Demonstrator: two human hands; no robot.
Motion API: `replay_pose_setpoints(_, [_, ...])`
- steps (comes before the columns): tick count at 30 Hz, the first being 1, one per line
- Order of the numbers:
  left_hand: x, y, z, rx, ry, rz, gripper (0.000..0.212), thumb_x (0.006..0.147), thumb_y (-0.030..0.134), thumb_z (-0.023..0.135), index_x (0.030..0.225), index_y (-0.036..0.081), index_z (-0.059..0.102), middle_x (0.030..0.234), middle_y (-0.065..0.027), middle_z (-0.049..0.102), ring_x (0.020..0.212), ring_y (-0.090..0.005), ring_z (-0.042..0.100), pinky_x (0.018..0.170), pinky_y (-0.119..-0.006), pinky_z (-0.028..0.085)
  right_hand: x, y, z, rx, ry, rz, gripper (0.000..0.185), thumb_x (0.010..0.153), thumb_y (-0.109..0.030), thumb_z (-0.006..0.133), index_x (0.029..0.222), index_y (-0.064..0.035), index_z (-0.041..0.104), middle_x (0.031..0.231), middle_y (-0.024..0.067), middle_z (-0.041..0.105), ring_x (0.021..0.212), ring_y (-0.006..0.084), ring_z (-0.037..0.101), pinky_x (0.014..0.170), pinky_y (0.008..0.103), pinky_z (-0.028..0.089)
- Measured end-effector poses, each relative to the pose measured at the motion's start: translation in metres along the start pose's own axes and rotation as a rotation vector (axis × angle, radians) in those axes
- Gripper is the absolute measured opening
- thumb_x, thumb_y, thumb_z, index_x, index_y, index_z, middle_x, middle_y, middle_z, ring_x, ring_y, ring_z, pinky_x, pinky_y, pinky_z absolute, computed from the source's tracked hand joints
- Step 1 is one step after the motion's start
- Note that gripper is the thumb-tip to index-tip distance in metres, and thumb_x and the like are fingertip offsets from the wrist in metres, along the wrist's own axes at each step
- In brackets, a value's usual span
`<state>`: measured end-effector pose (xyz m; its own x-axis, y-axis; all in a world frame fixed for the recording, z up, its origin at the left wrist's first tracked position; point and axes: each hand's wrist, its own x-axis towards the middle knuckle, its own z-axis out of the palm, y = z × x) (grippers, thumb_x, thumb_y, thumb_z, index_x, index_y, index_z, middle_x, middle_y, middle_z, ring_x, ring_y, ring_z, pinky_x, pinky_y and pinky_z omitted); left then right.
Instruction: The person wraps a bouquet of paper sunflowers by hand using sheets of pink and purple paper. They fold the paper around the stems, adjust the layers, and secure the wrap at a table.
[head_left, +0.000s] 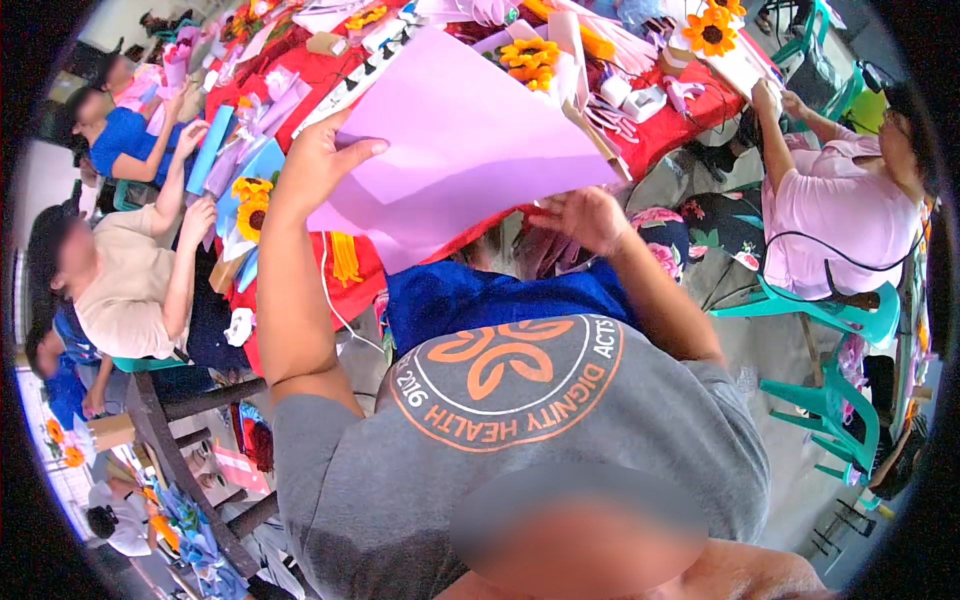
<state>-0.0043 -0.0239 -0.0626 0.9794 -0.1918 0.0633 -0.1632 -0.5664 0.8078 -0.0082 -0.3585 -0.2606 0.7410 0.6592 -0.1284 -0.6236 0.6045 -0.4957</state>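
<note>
A large lilac sheet of wrapping paper spreads before me, lying partly over the red-covered table and reaching past its near edge towards my lap. My left hand grips its left side, thumb on top and the other fingers hidden beneath. At the near right edge of the sheet is my right hand, its fingers apart and pointing left. Whether those fingers touch the paper is hard to tell. Just beyond the sheet lie orange fabric sunflowers beside folded pale wrapping paper.
A white power strip runs behind my left hand. Orange strips and a white cable are at the near left. People sit on both sides, including one in pink and one in beige. A green plastic chair stands right.
</note>
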Motion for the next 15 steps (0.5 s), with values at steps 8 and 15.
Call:
replay_pose_setpoints(8, [0.001, -0.01, -0.019, -0.007, 0.092, -0.082, 0.034, 0.08, 0.016, 0.07, 0.109, -0.001, 0.062, 0.093, -0.0044, 0.067, 0.084, -0.009, 0.06, 0.077, -0.025, 0.047, 0.021, 0.005, 0.026, -0.403, -0.11, -0.141, 0.043, 0.081, -0.005, 0.057, 0.123, -0.002, 0.049, 0.121, 0.0127, 0.054, 0.113, 0.0266, 0.054, 0.092, 0.0393, 0.046])
replay_pose_setpoints(15, [-0.002, -0.021, -0.023, -0.114, 0.166, -0.121, 0.029, 0.083, 0.019, 0.068, 0.105, 0.0, 0.064, 0.089, -0.0009, 0.065, 0.078, -0.0073, 0.058, 0.072, -0.024, 0.046, 0.021, 0.001, 0.04, -0.701, 0.223, -0.297, 0.019, 0.091, -0.008, 0.056, 0.107, 0.0026, 0.058, 0.095, 0.0089, 0.065, 0.087, 0.017, 0.064, 0.078, 0.0297, 0.053])
